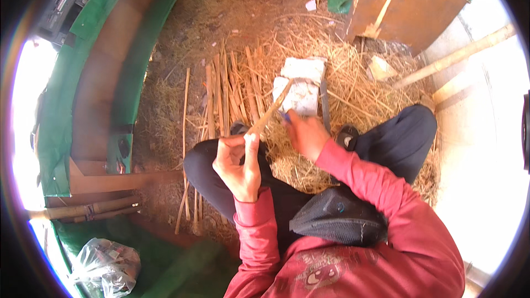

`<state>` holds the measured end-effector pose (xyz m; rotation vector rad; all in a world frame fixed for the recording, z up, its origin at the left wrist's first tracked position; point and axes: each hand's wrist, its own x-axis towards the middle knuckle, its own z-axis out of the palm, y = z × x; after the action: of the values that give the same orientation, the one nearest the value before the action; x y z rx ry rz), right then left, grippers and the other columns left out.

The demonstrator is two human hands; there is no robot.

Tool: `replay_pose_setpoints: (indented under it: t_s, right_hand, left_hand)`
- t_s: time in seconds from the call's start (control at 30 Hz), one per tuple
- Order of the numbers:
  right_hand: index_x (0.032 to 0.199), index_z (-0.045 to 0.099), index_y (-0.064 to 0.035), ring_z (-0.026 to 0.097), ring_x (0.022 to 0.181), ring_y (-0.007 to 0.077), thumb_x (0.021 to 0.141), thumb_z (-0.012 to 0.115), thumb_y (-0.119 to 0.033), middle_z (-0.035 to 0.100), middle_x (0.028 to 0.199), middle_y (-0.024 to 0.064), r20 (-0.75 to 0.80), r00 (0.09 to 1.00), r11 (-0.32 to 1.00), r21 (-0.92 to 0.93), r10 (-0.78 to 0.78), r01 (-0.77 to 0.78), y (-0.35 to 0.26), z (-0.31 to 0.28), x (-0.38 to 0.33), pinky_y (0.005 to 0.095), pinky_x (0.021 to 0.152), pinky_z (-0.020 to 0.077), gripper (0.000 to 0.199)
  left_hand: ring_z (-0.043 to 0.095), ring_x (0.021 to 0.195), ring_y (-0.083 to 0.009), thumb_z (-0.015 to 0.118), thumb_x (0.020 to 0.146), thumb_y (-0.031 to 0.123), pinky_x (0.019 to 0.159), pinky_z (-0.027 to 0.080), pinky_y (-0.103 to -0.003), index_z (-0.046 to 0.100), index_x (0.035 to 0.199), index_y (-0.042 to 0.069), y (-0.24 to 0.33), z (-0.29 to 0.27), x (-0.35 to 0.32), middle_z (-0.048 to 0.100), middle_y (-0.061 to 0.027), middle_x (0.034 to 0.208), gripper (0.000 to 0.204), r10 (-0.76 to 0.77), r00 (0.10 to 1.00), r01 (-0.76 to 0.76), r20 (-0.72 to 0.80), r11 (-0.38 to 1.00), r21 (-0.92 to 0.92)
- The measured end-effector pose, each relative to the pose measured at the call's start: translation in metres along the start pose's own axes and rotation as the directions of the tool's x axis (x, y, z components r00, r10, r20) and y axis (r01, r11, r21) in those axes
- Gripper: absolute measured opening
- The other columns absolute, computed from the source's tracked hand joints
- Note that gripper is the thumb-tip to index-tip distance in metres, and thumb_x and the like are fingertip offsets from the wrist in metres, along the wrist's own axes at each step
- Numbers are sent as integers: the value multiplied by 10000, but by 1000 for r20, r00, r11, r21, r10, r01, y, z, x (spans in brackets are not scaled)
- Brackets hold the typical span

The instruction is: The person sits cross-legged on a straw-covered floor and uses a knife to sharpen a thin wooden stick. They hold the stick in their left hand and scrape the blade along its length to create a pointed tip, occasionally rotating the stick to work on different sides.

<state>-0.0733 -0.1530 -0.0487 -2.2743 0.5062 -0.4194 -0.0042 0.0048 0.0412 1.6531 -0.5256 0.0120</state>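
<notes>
My left hand (240,168) pinches the near end of a thin wooden stick (270,111), which slants up and away to the right. Close beside the stick is my right hand (310,137), its fingers closed around a small blue object (285,117); most of that object is hidden by the hand. Beyond both hands lies a white block (302,67) with a white, stained piece (298,97) on its near side. The stick's far end passes over this white piece. A dark flat strip (324,105) lies along its right side.
Straw and shavings (353,77) cover the ground. Several long wooden strips (224,94) lie left of the white block. A brown board (406,5) stands at the far right, near a bamboo pole (458,55). A clear plastic bag (107,267) sits at the lower left.
</notes>
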Motion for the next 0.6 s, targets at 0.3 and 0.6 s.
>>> replay_pose_setpoints:
  t_s: [0.3,0.6]
  right_hand:
    - [1041,517,-43,646,590,428,910,667,-134,636,668,200,-113,956,963,-56,-269,264,-10,18,7,519,498,506,219]
    - [1130,531,-25,655,603,446,1002,558,-195,649,686,251,-76,994,953,-286,82,-101,59,23,-8,508,526,526,214]
  left_hand:
    - [690,840,-114,739,906,20,771,559,-251,591,896,-26,-6,-2,0,721,-112,872,155,57,998,-57,3,998,12]
    - [695,753,-118,759,893,64,699,571,-264,608,902,-14,3,-4,-9,713,-97,799,170,214,968,-238,128,947,217]
